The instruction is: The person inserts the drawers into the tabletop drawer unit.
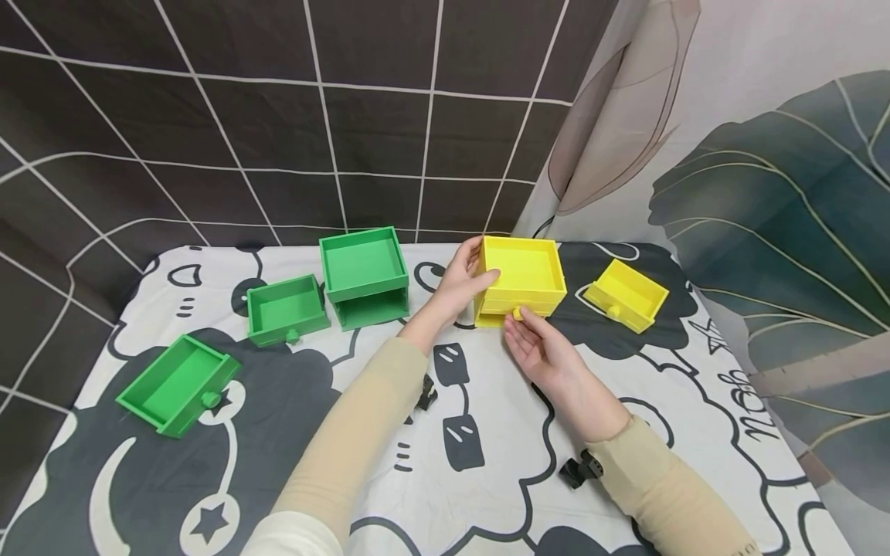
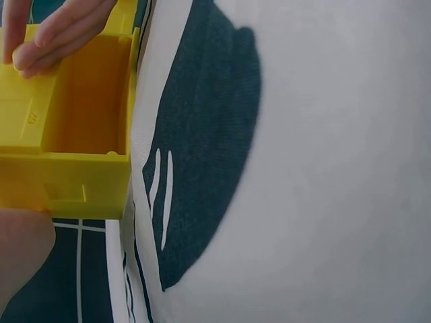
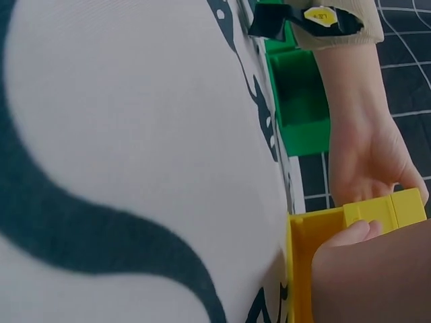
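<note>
Your left hand (image 1: 464,282) grips the left wall of the yellow drawer cabinet (image 1: 523,279), thumb hooked over the top rim and fingers wrapped on the outer side; the left wrist view shows those fingers (image 2: 54,33) lying along the yellow wall. Your right hand (image 1: 545,349) sits just in front of the cabinet, palm turned up, with its fingertips pinching the small round yellow knob (image 1: 518,313) of the lower yellow drawer (image 1: 495,317), which sits nearly flush in the cabinet's lower slot. The cabinet stands near the back of the table, right of centre, on a white cloth with dark cartoon shapes (image 1: 487,463). A loose yellow drawer (image 1: 626,295) lies just to the cabinet's right, apart from it, its knob facing you. To the left stands a green drawer cabinet (image 1: 365,275) with its lower slot open, a green drawer (image 1: 287,309) just beside it, and another green drawer (image 1: 178,384) farther toward the left front edge, turned at an angle. Behind the table hangs a dark cloth with a white grid (image 1: 278,116), and to the right a pale cloth printed with large leaves (image 1: 779,193). On the white cloth's right edge there is dark lettering, but you cannot read it from here. In the right wrist view a small yellow tag (image 3: 322,15) on your left sleeve carries print too small to make out.
</note>
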`<state>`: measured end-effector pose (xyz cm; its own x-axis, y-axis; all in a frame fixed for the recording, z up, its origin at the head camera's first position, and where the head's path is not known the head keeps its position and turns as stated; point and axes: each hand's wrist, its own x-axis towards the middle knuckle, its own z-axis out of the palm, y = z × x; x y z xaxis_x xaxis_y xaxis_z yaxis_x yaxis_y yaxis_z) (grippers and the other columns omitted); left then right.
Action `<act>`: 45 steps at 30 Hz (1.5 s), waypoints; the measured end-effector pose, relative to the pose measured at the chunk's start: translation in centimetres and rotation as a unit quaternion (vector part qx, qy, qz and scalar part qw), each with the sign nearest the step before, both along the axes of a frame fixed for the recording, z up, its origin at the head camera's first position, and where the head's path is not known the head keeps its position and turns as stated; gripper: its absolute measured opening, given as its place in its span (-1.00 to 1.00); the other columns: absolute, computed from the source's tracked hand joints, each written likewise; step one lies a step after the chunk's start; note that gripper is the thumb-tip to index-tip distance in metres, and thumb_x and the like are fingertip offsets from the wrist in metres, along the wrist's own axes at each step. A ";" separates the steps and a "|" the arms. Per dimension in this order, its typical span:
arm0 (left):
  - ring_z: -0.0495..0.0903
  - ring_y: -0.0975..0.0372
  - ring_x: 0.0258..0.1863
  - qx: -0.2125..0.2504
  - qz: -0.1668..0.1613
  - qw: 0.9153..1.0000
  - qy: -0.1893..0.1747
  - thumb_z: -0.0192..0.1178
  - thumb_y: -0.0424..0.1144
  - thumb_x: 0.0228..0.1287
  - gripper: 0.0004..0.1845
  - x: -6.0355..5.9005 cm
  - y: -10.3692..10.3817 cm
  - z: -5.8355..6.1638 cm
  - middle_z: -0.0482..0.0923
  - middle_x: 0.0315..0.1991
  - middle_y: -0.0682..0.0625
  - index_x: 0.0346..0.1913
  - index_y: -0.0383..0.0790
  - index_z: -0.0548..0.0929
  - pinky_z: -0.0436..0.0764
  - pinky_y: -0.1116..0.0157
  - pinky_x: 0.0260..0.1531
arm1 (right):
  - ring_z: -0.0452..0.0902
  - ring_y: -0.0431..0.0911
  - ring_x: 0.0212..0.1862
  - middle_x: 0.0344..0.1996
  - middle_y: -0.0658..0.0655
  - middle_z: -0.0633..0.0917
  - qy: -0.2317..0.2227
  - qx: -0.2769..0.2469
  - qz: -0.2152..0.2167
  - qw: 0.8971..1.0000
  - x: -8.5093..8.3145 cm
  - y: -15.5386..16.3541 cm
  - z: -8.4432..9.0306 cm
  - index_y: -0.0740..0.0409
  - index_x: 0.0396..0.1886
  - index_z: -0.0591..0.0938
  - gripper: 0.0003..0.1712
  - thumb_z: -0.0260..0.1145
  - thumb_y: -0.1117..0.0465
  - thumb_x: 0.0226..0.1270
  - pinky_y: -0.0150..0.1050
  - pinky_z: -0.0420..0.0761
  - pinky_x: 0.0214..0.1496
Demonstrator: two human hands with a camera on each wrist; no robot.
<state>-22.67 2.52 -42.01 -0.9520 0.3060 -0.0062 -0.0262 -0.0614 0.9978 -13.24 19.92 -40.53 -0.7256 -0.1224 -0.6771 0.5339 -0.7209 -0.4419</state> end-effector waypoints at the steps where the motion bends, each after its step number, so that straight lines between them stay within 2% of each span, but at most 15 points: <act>1: 0.16 0.07 0.69 0.000 0.000 1.000 0.000 0.25 -0.38 0.39 -0.18 0.0 0.0 0.0 0.20 0.65 -0.15 0.65 -0.24 0.16 0.16 0.32 0.74 | 0.80 -0.19 -0.19 -0.33 0.06 0.83 0.003 -0.003 0.003 1.000 0.0 0.1 0.0 0.09 -0.24 0.72 -0.82 0.29 0.17 0.61 -0.39 0.81 0.11; 5: 0.15 0.08 0.69 0.001 -0.001 1.000 0.001 0.25 -0.39 0.40 -0.18 -0.1 0.0 -0.1 0.19 0.66 -0.14 0.65 -0.24 0.16 0.16 0.32 0.74 | 0.82 -0.19 -0.16 -0.31 0.06 0.85 0.011 -0.008 0.013 1.000 0.3 0.4 -0.2 0.09 -0.25 0.74 -0.78 0.26 0.16 0.63 -0.38 0.82 0.11; 10: 0.15 0.09 0.69 0.002 0.000 1.000 -0.003 0.25 -0.38 0.42 -0.19 0.0 0.1 -0.1 0.19 0.66 -0.12 0.65 -0.21 0.16 0.17 0.33 0.73 | 0.83 -0.19 -0.13 -0.28 0.06 0.86 0.015 -0.012 0.015 1.000 0.7 0.9 -0.5 0.09 -0.22 0.77 -0.86 0.35 0.16 0.56 -0.37 0.83 0.12; 20: 0.15 0.10 0.69 0.002 0.001 1.000 -0.010 0.25 -0.37 0.42 -0.19 0.0 0.1 -0.1 0.19 0.65 -0.10 0.65 -0.19 0.17 0.17 0.34 0.73 | 0.82 -0.21 -0.12 -0.27 0.04 0.86 -0.016 -0.015 0.011 1.000 1.2 2.0 -0.9 0.11 -0.28 0.78 -0.72 0.24 0.14 0.65 -0.40 0.79 0.20; 26: 0.14 0.10 0.70 0.002 0.001 1.000 -0.011 0.24 -0.38 0.43 -0.20 0.0 0.1 0.0 0.19 0.66 -0.11 0.65 -0.19 0.16 0.17 0.33 0.73 | 0.82 -0.22 -0.13 -0.26 0.03 0.87 -0.023 -0.011 0.010 1.000 1.8 2.9 -1.1 0.09 -0.20 0.79 -0.76 0.25 0.14 0.64 -0.40 0.80 0.15; 33: 0.15 0.11 0.70 0.002 0.000 1.000 -0.014 0.24 -0.38 0.43 -0.19 0.0 0.0 0.0 0.19 0.66 -0.09 0.66 -0.18 0.15 0.17 0.33 0.73 | 0.83 -0.20 -0.06 -0.18 0.04 0.87 -0.033 -0.014 -0.004 0.999 2.3 4.5 -1.1 0.10 -0.13 0.77 -0.84 0.32 0.16 0.59 -0.38 0.76 0.27; 45: 0.15 0.11 0.69 0.007 0.000 1.000 -0.014 0.23 -0.39 0.43 -0.18 0.1 0.1 0.0 0.18 0.66 -0.09 0.66 -0.18 0.15 0.17 0.35 0.73 | 0.84 -0.16 -0.06 -0.16 0.05 0.87 -0.034 -0.029 -0.012 0.999 3.2 7.3 -1.1 0.13 -0.15 0.78 -0.82 0.31 0.15 0.59 -0.36 0.75 0.30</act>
<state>-22.61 2.57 -41.97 -0.9516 0.3060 -0.0295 -0.0549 -0.0746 0.9957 -10.06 27.19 -41.61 -0.6813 -0.1452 -0.7174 0.5432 -0.7573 -0.3626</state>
